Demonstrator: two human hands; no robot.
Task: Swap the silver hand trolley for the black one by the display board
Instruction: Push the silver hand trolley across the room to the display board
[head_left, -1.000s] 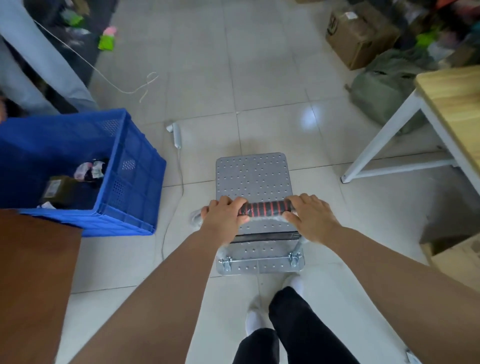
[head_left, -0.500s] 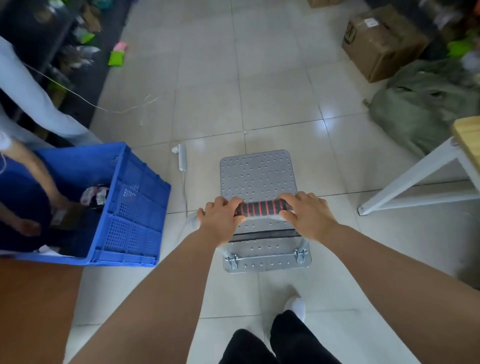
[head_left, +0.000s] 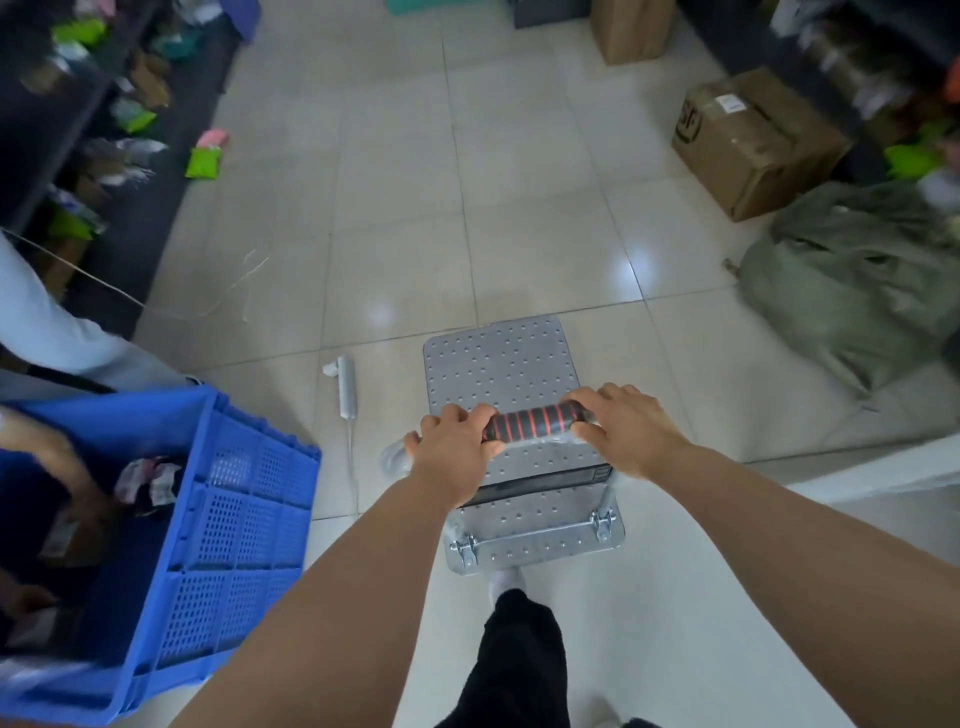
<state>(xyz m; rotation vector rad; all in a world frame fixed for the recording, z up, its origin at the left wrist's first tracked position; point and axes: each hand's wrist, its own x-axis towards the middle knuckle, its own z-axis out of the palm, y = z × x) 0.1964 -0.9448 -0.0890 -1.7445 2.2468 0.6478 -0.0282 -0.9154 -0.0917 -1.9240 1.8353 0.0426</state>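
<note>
Head view: silver hand trolley (head_left: 506, 374) at centre on the tiled floor (head_left: 395, 171), left hand (head_left: 452, 447) and right hand (head_left: 626, 428) each clenched on its black-and-red handle (head_left: 535, 421); step in hand is judged to be wheeling it off. Next move calls for steering toward twelve o'clock, between blue crate (head_left: 218, 519) at eight and green sack (head_left: 857, 291) at two. Black trolley and display board out of frame; shelves blurred.

Open tiled floor (head_left: 395, 171) ahead; blue crate (head_left: 228, 519) crowds left, green bag (head_left: 852, 296), perhaps cloth, right.
</note>
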